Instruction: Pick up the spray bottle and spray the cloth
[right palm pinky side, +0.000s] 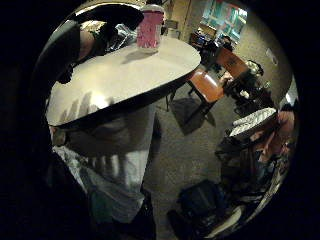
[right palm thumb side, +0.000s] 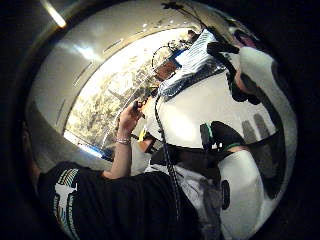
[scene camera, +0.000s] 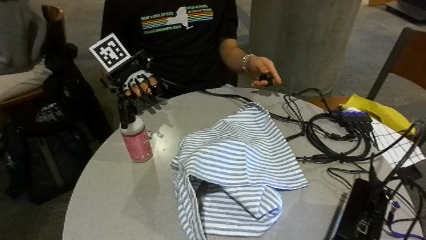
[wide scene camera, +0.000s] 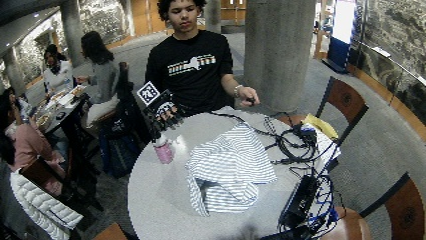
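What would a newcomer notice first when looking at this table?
The striped cloth lies crumpled in the middle of the round table. A pink spray bottle stands upright beside it, near the edge. The gloved right hand hovers just above the bottle with fingers spread, not touching it, and a tangle of black cables lies on the cloth's other side.

Soft blue-and-white striped woven cloth, rumpled, matt. Pink translucent plastic spray bottle near the tabletop's edge, slightly glossy. Smooth grey round tabletop, faint sheen. Matt black fabric glove on right hand.
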